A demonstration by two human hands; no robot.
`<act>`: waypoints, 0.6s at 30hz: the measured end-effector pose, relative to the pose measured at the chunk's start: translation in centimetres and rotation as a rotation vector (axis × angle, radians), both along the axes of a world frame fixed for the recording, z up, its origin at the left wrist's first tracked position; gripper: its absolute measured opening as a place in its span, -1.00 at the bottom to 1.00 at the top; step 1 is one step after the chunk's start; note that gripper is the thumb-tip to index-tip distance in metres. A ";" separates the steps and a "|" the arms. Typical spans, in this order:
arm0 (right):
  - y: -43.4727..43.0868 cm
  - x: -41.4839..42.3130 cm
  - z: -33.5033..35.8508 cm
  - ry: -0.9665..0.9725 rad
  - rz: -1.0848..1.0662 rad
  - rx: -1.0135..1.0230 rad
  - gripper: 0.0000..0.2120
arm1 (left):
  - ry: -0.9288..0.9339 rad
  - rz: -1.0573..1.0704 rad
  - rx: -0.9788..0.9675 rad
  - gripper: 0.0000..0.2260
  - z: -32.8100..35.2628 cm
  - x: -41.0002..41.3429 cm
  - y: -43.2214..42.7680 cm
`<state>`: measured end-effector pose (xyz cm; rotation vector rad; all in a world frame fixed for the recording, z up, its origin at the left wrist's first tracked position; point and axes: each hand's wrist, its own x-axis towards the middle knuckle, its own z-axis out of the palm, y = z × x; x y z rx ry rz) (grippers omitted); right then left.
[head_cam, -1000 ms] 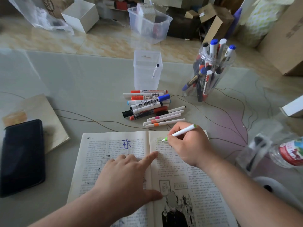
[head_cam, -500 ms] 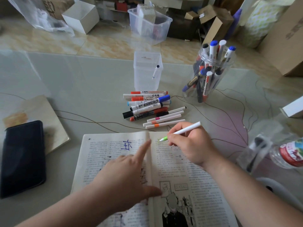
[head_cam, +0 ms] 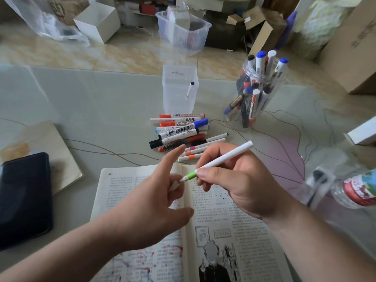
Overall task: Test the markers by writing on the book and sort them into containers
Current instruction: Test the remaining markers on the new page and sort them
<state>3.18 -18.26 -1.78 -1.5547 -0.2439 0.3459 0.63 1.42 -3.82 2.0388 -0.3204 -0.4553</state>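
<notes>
The right hand (head_cam: 244, 186) pinches the likely light, stiff marker (head_cam: 220, 161) near its green collar; the left hand (head_cam: 150, 202), forefinger out, seems to curl round its cap (head_cam: 174, 185).

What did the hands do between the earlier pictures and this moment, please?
The right hand raised the marker off the book. The left hand lifted from the pages and now holds what seems a white cap at the marker's tip. The marker pile, box, jar and phone stayed put.
</notes>
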 end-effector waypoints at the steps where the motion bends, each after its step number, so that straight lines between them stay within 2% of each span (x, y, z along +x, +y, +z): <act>1: 0.0 0.0 0.0 -0.004 -0.002 -0.017 -0.96 | -0.003 -0.006 0.001 -0.05 0.2 -0.1 -0.1; 6: -0.1 -0.1 0.0 -0.019 0.029 -0.133 -0.95 | 0.001 -0.044 0.010 -0.08 1.0 -0.4 -0.6; 18: 0.2 -0.5 0.2 0.002 0.059 -0.193 -0.90 | -0.148 -0.053 0.085 -0.12 0.3 -1.0 -0.5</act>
